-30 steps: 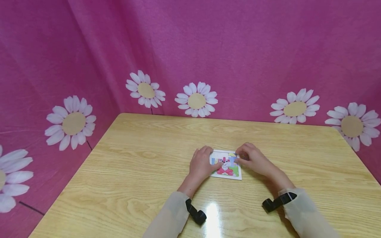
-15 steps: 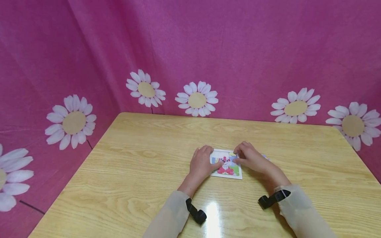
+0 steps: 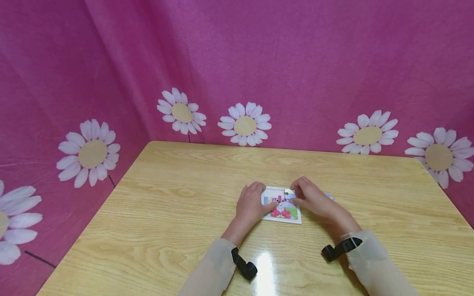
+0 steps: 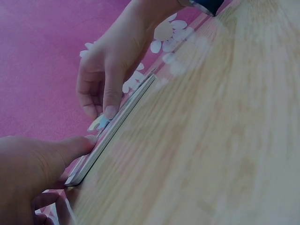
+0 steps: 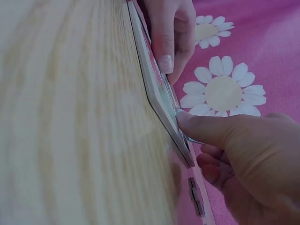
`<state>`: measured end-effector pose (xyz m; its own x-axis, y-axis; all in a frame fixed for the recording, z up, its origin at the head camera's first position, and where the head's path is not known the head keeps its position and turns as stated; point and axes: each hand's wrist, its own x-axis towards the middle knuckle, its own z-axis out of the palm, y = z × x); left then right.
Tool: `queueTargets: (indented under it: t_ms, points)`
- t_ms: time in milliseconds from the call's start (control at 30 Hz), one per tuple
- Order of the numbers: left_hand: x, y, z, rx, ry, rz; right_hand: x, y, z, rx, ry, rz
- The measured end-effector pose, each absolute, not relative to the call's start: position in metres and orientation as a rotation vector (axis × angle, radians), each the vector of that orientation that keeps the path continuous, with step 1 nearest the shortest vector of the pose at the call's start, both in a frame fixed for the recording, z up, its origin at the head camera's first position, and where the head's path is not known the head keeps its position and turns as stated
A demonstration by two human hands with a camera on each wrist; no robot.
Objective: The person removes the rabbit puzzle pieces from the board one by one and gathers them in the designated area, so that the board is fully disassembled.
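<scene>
Puzzle (image 3: pixel 282 213) on the worktop (image 3: pixel 185 197), one piece (image 4: pixel 99 123) seemingly being fitted; next calls for aligning and pressing it flat.
Head: left hand (image 3: pixel 252 203) grips the puzzle; loose piece (image 3: pixel 332 197) half hidden behind right hand (image 3: pixel 314 200). Left wrist: right hand pinches the tilted piece. Right wrist: that hand hides the fit.

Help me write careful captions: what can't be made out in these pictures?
Head: upper-right corner of the puzzle, behind the right hand.
Head: the coloured thing partly behind that hand, too small to name.
Left wrist: what the puzzle shows, seen too edge-on.
Right wrist: the left hand, cut off by the top edge.
</scene>
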<state>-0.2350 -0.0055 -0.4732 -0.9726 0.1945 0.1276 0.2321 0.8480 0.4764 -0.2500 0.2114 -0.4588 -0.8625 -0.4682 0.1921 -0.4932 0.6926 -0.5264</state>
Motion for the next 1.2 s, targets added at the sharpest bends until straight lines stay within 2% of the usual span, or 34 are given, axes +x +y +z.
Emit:
queueTargets:
  t_ms: [500, 1200]
  points:
    - [-0.235, -0.007, -0.473, -0.344, -2.940, -0.787, -0.246, 0.208, -0.464, 0.787, -2.654, 0.989]
    - [-0.235, -0.005, -0.473, -0.325, -2.963, -0.781, -0.243, 0.226, -0.463, 0.619, -2.664, 1.076]
